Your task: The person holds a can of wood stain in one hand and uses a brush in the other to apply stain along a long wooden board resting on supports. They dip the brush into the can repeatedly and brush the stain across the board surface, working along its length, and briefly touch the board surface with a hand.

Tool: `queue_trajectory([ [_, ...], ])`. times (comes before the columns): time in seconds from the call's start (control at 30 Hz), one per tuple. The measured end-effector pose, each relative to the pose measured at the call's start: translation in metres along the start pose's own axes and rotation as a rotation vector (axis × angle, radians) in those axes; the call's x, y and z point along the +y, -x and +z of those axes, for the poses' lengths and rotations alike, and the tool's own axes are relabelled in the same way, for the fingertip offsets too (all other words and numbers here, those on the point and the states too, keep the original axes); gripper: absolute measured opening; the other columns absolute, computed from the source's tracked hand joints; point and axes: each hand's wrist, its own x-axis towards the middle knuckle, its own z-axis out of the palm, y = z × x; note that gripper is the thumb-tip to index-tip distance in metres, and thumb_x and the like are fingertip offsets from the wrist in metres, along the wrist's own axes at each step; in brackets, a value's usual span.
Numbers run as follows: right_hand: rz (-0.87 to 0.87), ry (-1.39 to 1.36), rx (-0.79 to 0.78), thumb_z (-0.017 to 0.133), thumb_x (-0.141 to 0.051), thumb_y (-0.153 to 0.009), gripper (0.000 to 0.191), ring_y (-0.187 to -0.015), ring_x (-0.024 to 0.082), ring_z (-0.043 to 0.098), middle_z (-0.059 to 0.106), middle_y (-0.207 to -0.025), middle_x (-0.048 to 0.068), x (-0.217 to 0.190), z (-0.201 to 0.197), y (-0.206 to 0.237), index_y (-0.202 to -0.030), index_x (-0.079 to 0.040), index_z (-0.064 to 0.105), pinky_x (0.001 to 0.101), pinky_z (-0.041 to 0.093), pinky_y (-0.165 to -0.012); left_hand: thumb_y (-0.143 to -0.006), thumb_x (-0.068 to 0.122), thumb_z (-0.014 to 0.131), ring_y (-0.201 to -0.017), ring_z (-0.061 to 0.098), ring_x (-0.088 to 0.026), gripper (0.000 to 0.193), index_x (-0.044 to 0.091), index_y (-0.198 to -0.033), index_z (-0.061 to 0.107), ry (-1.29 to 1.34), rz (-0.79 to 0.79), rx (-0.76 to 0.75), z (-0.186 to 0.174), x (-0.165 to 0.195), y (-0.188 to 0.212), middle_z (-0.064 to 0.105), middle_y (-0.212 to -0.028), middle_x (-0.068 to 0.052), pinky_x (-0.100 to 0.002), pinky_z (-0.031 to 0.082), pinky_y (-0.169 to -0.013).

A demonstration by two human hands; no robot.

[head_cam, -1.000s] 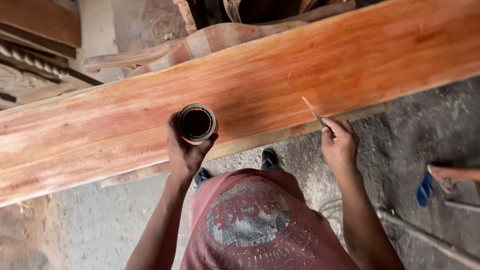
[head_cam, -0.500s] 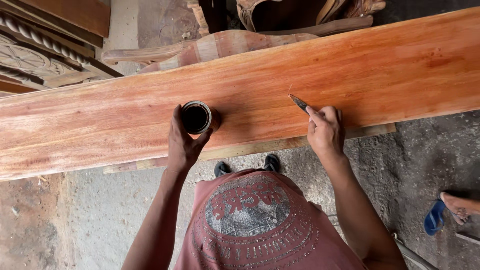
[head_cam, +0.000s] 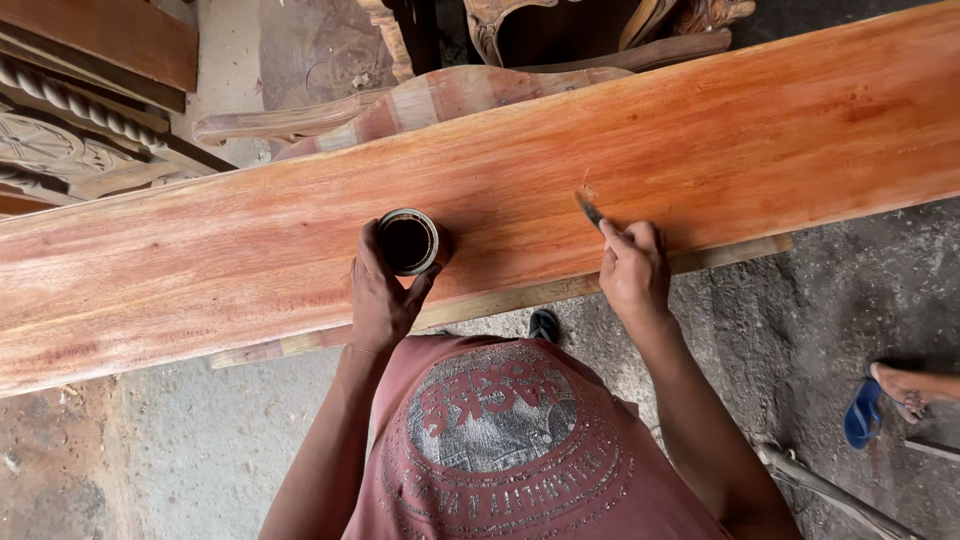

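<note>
Left grip round can, right grip pinching brush

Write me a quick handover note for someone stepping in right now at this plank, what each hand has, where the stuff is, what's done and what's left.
Left hand: wrapped around the small round can of dark liquid, standing upright on the long reddish plank.
Right hand: holds a thin brush, tip touching the plank just right of the can.
Done: the plank looks reddish and glossy over most of its visible face.
Left: likely working the spot under the brush; whether other patches need more cannot be told.
Nearby: another person's foot in a blue sandal on the floor at right.
</note>
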Motion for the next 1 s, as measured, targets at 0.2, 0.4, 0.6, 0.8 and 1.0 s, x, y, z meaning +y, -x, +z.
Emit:
queue_trajectory([
  [0.2, 0.021, 0.015, 0.078, 0.072, -0.005, -0.092, 0.031, -0.095, 0.026, 0.06, 0.061, -0.099, 0.011, -0.011, 0.001, -0.004, -0.123, -0.007, 0.077, 0.0387, 0.051, -0.078, -0.084, 0.03, 0.086, -0.12, 0.055, -0.047, 0.096, -0.007, -0.15, 0.028, 0.008, 0.063, 0.008, 0.0, -0.004, 0.001, 0.054, -0.136, -0.029, -0.053, 0.043, -0.104],
  [0.4, 0.236, -0.029, -0.07, 0.071, -0.008, -0.094, 0.027, -0.09, 0.023, 0.06, 0.061, -0.1, 0.01, -0.016, 0.002, -0.004, -0.121, -0.011, 0.078, 0.0365, 0.05, -0.072, -0.084, 0.031, 0.086, -0.118, 0.053, -0.047, 0.096, -0.01, -0.148, 0.028, 0.0, 0.11, 0.015, -0.003, -0.004, 0.001, 0.052, -0.135, -0.031, -0.054, 0.043, -0.103],
  [0.6, 0.143, -0.029, -0.057, 0.072, -0.007, -0.093, 0.025, -0.088, 0.022, 0.062, 0.064, -0.099, 0.011, -0.012, -0.003, -0.003, -0.116, -0.012, 0.079, 0.0349, 0.053, -0.073, -0.084, 0.032, 0.086, -0.118, 0.053, -0.047, 0.097, -0.01, -0.149, 0.027, 0.012, 0.107, 0.02, -0.005, -0.003, -0.002, 0.052, -0.135, -0.03, -0.053, 0.042, -0.103],
  [0.8, 0.201, -0.059, -0.225, 0.063, -0.005, -0.099, 0.029, -0.081, 0.02, 0.06, 0.065, -0.099, 0.01, -0.008, -0.022, 0.016, -0.125, -0.012, 0.075, 0.0322, 0.052, -0.064, -0.083, 0.032, 0.086, -0.12, 0.052, -0.047, 0.1, -0.01, -0.149, 0.025, -0.015, 0.109, 0.008, -0.004, -0.005, -0.001, 0.051, -0.135, -0.031, -0.055, 0.04, -0.105],
  [1.0, 0.199, 0.037, -0.189, 0.064, -0.003, -0.096, 0.034, -0.078, 0.02, 0.059, 0.063, -0.1, 0.011, -0.01, -0.024, 0.061, -0.129, -0.008, 0.07, 0.0322, 0.052, -0.059, -0.082, 0.031, 0.087, -0.12, 0.052, -0.047, 0.1, -0.01, -0.15, 0.026, -0.004, 0.092, -0.007, 0.0, -0.008, 0.001, 0.051, -0.136, -0.03, -0.054, 0.04, -0.106],
])
